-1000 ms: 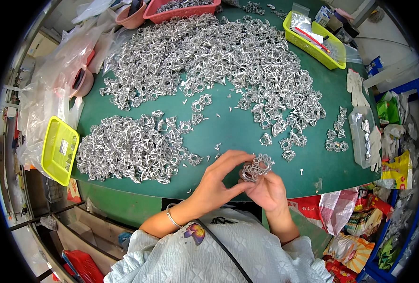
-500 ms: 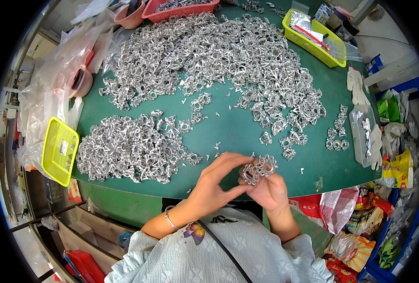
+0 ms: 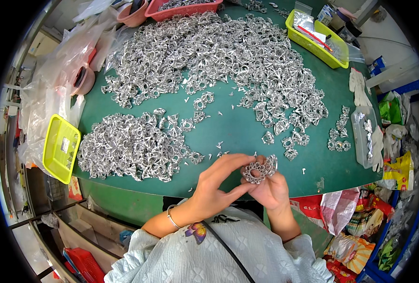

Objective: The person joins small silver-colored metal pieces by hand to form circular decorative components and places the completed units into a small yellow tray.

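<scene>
Beside left pile (image 3: 134, 146), yellow tray (image 3: 60, 148) nearly bare.

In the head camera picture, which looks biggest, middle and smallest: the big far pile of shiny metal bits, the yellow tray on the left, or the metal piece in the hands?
1. The far pile of metal parts, by far the biggest.
2. The yellow tray.
3. The metal piece held by both hands, smallest even though it is nearest the camera.

Bright, even light is falling from above, leaving only soft, short shadows under the hands and casting glints across the heaps of silvery metal parts (image 3: 228, 61). The fisheye lens is bending the green table's (image 3: 237, 127) edges and ringing the frame in black, while the outer margins are smearing slightly.
</scene>
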